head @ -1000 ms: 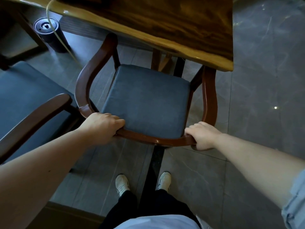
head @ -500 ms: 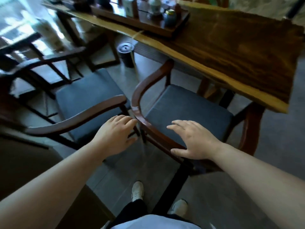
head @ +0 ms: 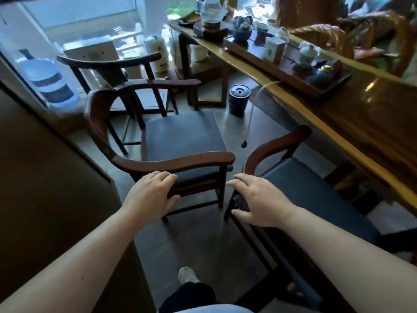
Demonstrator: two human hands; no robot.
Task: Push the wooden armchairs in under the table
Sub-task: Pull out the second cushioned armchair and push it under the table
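Note:
A wooden armchair [head: 180, 134] with a dark blue seat stands out in the room, left of centre, turned sideways and apart from the long wooden table [head: 372, 123]. A second armchair [head: 316, 195] on the right has its seat partly under the table edge. My left hand [head: 151, 195] hovers with spread fingers just below the near armrest of the left chair, holding nothing. My right hand [head: 259, 199] floats open over the gap between the two chairs, at the near corner of the right chair.
A tea tray [head: 288, 62] with pots and cups lies on the table. A black cylindrical bin [head: 238, 99] stands on the floor by the table, with a hanging cord [head: 249, 123] near it. A darker chair [head: 117, 71] and a water bottle [head: 47, 80] are behind. A brown cabinet [head: 45, 177] flanks my left.
Both hands have let go of the right chair's back rail and opened. My view has swung left, and the hands have moved toward the left chair.

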